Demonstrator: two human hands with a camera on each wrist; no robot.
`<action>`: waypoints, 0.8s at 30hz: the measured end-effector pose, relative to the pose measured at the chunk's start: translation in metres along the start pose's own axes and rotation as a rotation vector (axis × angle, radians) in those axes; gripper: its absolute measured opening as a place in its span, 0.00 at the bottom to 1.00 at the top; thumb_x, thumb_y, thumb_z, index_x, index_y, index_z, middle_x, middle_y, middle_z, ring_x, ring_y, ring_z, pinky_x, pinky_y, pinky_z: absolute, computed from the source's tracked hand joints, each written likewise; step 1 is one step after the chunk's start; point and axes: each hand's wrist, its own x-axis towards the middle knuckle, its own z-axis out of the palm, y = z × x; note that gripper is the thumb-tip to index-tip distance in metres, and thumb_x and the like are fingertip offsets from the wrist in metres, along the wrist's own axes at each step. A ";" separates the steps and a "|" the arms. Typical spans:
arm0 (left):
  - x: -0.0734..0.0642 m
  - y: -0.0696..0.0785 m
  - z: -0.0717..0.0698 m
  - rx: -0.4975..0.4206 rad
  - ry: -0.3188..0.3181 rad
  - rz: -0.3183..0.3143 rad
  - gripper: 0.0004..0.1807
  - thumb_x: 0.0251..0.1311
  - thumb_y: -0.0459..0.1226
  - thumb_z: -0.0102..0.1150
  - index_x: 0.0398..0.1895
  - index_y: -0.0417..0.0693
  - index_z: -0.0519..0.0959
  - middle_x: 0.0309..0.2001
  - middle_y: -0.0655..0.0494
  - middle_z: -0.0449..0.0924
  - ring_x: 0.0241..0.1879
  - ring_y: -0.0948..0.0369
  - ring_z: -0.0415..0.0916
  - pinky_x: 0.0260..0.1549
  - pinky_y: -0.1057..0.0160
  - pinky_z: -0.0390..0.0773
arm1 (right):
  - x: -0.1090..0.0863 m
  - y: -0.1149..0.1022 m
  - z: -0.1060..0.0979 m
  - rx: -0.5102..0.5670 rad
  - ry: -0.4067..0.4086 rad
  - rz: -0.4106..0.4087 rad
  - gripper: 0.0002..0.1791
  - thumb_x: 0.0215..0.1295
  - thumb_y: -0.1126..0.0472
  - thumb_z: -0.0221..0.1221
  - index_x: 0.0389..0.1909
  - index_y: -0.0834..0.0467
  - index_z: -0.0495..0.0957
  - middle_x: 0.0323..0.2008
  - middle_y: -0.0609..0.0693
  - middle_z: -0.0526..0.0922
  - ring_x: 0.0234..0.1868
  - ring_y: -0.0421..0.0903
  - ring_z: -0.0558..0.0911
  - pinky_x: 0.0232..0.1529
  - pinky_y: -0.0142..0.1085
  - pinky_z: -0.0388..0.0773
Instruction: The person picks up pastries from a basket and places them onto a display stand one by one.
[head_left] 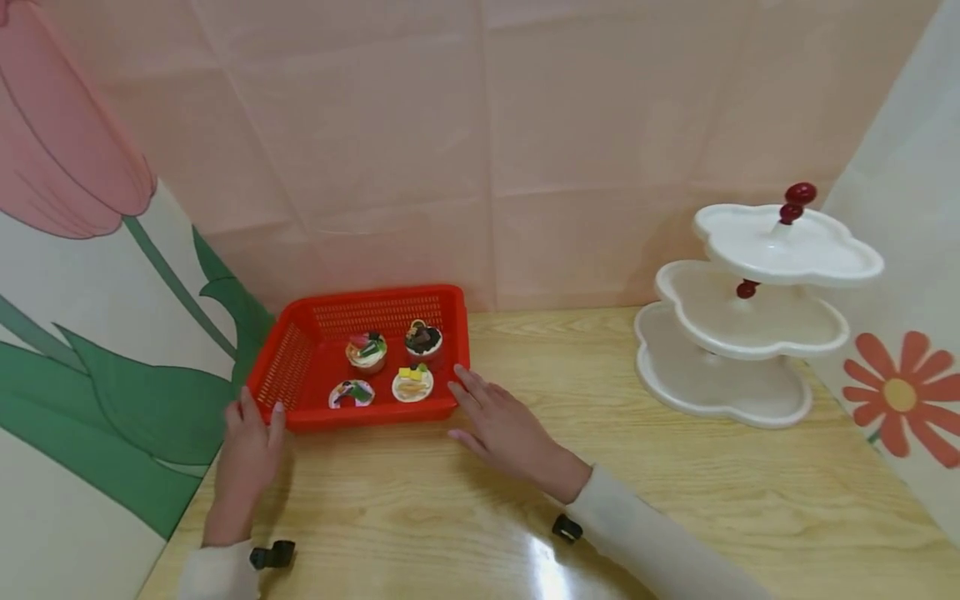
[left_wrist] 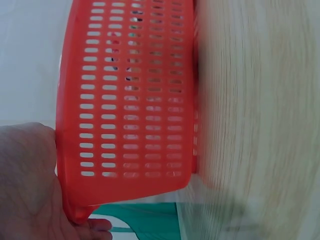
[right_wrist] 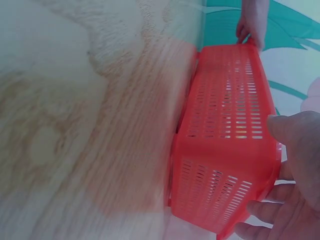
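A red plastic basket [head_left: 375,417] with slotted walls sits on the table against the back wall, towards the left. Inside it stand several toy cupcakes, among them one with dark topping [head_left: 423,339], one with yellow cubes [head_left: 412,385], one with cream and green pieces [head_left: 366,353] and a pink-edged one [head_left: 351,394]. My left hand [head_left: 249,446] holds the basket's front left corner, fingers and thumb around the rim [left_wrist: 77,212]. At the front right corner my right hand [head_left: 506,429] has its fingers spread and fairly straight along the rim.
A white three-tier stand [head_left: 720,400] with cloud-shaped plates and red knobs stands at the right rear. The wooden table [head_left: 420,508] meets a pink back wall [head_left: 562,167]. Side panels carry a tulip [head_left: 67,125] and a red flower [head_left: 900,396].
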 end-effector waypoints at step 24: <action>-0.033 0.057 0.017 -0.002 -0.018 -0.060 0.39 0.71 0.52 0.36 0.71 0.30 0.44 0.62 0.29 0.52 0.46 0.37 0.71 0.40 0.38 0.74 | -0.067 0.011 -0.026 0.013 0.033 0.042 0.41 0.66 0.42 0.53 0.69 0.65 0.57 0.73 0.57 0.49 0.72 0.55 0.51 0.64 0.47 0.61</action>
